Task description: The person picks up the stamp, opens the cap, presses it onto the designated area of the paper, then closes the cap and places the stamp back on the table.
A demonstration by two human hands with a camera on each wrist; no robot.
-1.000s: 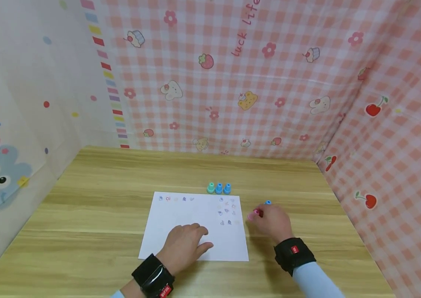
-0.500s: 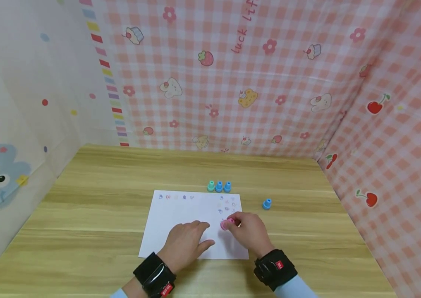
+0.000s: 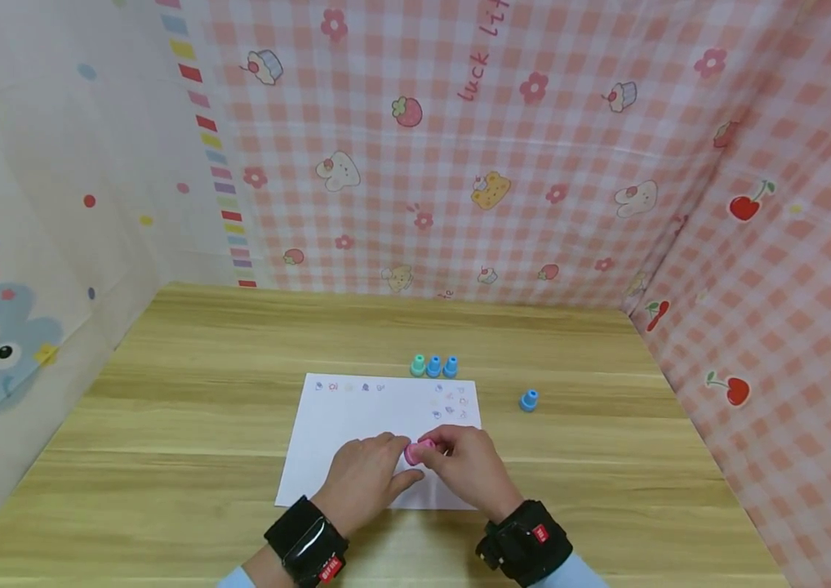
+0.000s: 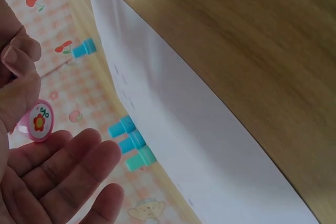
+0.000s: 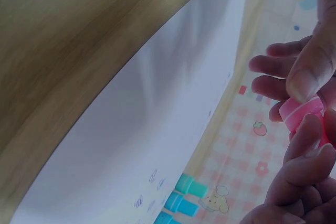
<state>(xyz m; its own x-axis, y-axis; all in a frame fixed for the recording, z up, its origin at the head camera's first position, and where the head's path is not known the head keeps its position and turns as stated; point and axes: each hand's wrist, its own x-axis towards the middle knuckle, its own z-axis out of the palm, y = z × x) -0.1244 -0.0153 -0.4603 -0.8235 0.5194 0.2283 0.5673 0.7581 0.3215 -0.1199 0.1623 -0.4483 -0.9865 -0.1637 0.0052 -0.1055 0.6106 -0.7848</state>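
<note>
My right hand (image 3: 465,467) pinches a small pink stamp (image 3: 415,452) above the paper. In the right wrist view thumb and fingers press on the stamp (image 5: 302,114) from its sides. Its round end, with a red flower picture, faces the left hand in the left wrist view (image 4: 40,121). My left hand (image 3: 364,475) is beside it, fingers extended and fingertips right at the stamp's round end. White paper (image 3: 342,425) lies flat under both hands, with small stamped prints along its upper left and at its upper right.
Behind the paper's top edge stand a green stamp (image 3: 418,366) and two blue stamps (image 3: 442,367) in a row. Another blue stamp (image 3: 529,400) stands right of the paper on the wooden table (image 3: 166,408). Patterned cloth walls (image 3: 415,163) surround the table at back and sides.
My right hand has carried the pink stamp from right of the paper leftward over it to the left hand. The left hand has stayed nearly in place.
</note>
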